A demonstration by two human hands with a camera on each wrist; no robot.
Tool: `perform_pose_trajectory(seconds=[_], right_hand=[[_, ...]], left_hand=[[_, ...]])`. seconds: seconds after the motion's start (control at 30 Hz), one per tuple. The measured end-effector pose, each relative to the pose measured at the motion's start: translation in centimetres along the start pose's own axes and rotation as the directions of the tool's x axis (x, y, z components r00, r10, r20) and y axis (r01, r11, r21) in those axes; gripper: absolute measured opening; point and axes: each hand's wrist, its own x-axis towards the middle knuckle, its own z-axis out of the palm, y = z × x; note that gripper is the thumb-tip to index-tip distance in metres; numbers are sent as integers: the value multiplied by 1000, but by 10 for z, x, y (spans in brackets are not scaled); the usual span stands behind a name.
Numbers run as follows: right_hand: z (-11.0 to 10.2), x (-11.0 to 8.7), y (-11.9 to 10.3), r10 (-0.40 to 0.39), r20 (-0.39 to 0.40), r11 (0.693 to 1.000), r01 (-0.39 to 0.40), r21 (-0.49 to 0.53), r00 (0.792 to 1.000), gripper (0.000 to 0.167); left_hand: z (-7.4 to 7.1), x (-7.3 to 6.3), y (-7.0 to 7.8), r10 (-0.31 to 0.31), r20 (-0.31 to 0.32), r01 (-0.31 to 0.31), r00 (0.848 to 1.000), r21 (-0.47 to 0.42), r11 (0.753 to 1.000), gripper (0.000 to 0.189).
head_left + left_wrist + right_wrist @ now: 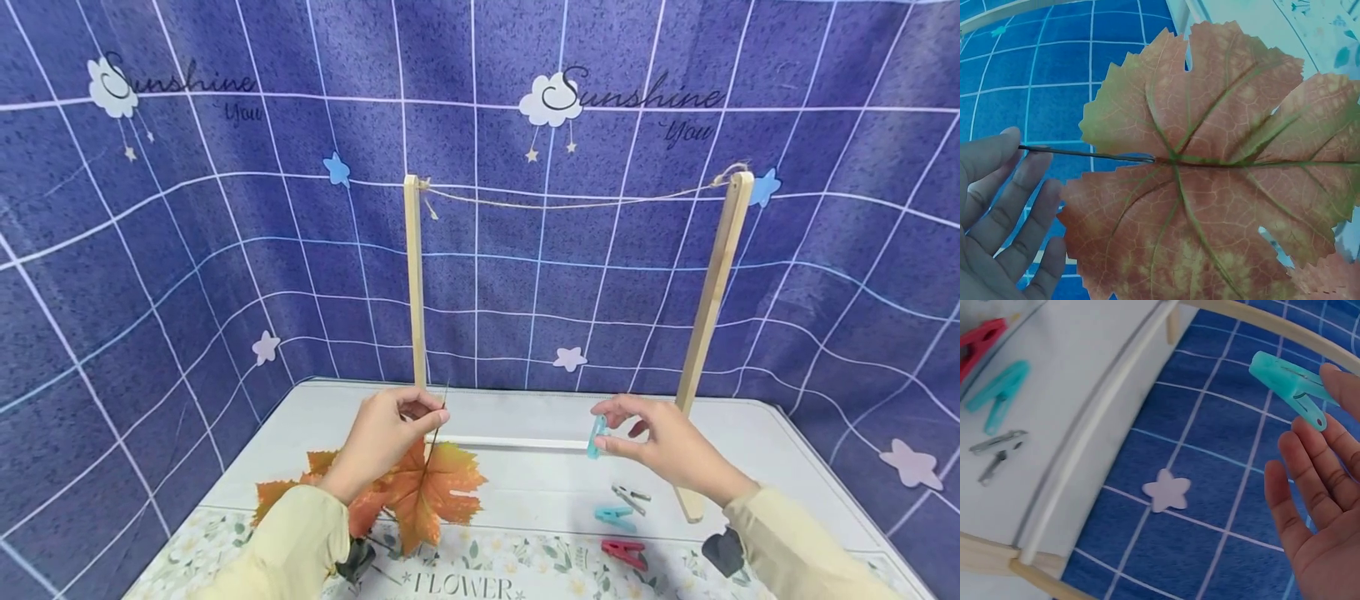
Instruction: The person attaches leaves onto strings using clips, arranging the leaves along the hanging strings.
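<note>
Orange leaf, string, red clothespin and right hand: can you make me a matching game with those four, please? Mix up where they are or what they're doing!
1. orange leaf
2. string
3. red clothespin
4. right hand

A. stretched between two wooden posts
B. pinching a teal clothespin
C. held by the left hand
D. lying on the table

Right pairs: 1-C, 2-A, 3-D, 4-B

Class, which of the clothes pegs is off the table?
The turquoise peg held in the right grip; the other turquoise peg, the grey peg and the red peg lie on the table.
</note>
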Motion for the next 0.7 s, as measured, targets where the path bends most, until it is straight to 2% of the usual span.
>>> perform_pose_trajectory(seconds=[0.3,0.7], right_hand=[[-15,19,-23,-59,-65,996,54,-67,996,37],[-27,32,-35,-36,-74,994,28,-107,997,30]], left_hand=[[3,10,12,55,-100,-52,993,31,998,6],[4,20,20,74,-131,-73,989,15,997,4]])
